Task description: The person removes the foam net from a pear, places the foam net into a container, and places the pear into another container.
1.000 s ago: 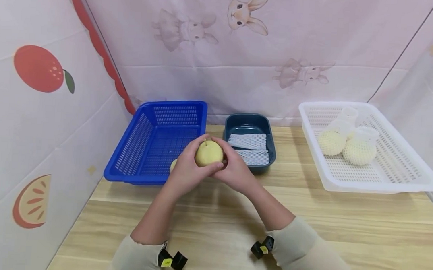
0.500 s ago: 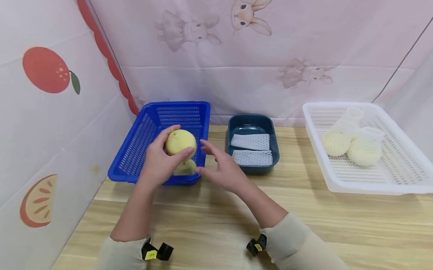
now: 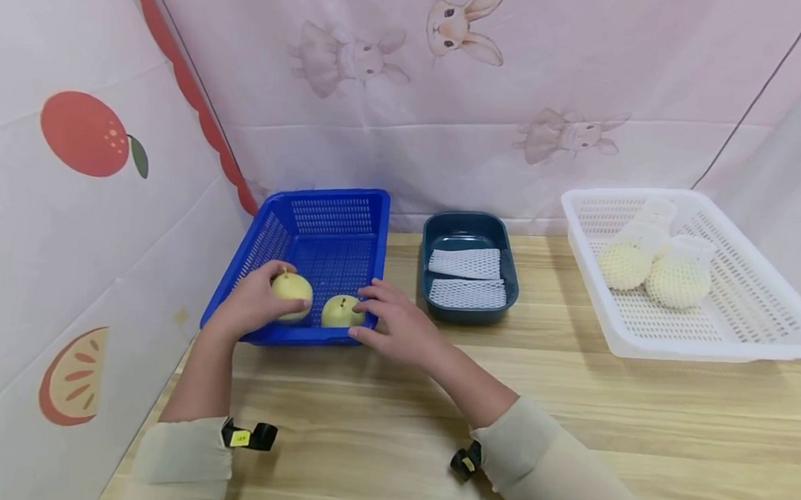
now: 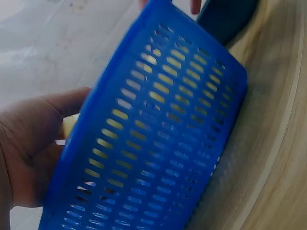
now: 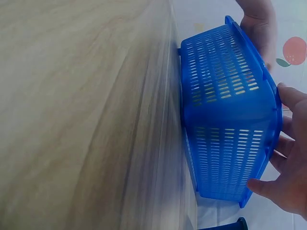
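My left hand point(image 3: 252, 303) reaches over the front left of the blue basket point(image 3: 338, 208) and holds a yellow-green pear point(image 3: 294, 296) low inside it, fingers and thumb around its sides. A second pear point(image 3: 341, 314) sits stem up in the front right corner. Beside that corner, my right hand point(image 3: 402, 326) has its fingers spread over the rim, fingertips right by the second pear. From the left wrist view, the basket's slotted wall point(image 4: 144, 124) covers most of the held pear. In the right wrist view, the right fingers point(image 5: 288, 98) are along the basket's edge.
A dark green tray point(image 3: 472, 222) with white foam net sleeves point(image 3: 466, 292) stands right of the basket. Farther right, a white basket point(image 3: 638, 348) contains two net-wrapped fruits point(image 3: 679, 283). A printed curtain point(image 3: 261, 65) hangs behind the wooden table point(image 3: 366, 427).
Both hands held the pear together over the table. The right hand let go, and the left hand carried the pear leftward and down into the blue basket. The right hand shifted to the basket's corner.
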A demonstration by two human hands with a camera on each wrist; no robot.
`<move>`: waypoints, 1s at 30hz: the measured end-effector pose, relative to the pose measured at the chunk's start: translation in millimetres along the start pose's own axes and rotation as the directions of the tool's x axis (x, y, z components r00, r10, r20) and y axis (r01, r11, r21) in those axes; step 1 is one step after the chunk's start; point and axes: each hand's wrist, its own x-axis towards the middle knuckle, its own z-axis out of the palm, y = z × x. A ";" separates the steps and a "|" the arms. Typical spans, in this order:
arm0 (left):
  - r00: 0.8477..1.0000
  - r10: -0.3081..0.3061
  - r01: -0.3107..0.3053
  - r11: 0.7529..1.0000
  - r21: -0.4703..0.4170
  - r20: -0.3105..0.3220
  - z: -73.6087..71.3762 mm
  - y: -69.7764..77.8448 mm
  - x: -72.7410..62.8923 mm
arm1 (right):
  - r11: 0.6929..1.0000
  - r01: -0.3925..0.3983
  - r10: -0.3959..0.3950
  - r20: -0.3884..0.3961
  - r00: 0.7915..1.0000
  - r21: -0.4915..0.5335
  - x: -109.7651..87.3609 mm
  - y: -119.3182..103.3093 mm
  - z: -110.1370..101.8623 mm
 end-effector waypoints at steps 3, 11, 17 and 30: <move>0.995 0.007 -0.010 0.999 0.036 0.096 2.8 -7.9 5.2 | 1.000 0.008 -0.008 0.013 1.000 -0.002 0.1 0.4 0.6; 0.975 0.007 -0.019 0.998 0.054 0.222 8.7 -9.8 9.4 | 1.000 -0.004 0.004 0.018 1.000 -0.007 -0.5 1.5 2.8; 0.968 -0.004 -0.013 0.998 0.066 0.250 8.3 -6.9 11.2 | 1.000 -0.011 0.011 0.023 1.000 -0.007 -0.8 2.4 2.2; 0.964 -0.029 -0.002 0.993 0.116 0.264 7.2 -1.2 12.8 | 1.000 -0.014 0.014 0.029 0.999 -0.015 -0.9 3.8 -0.5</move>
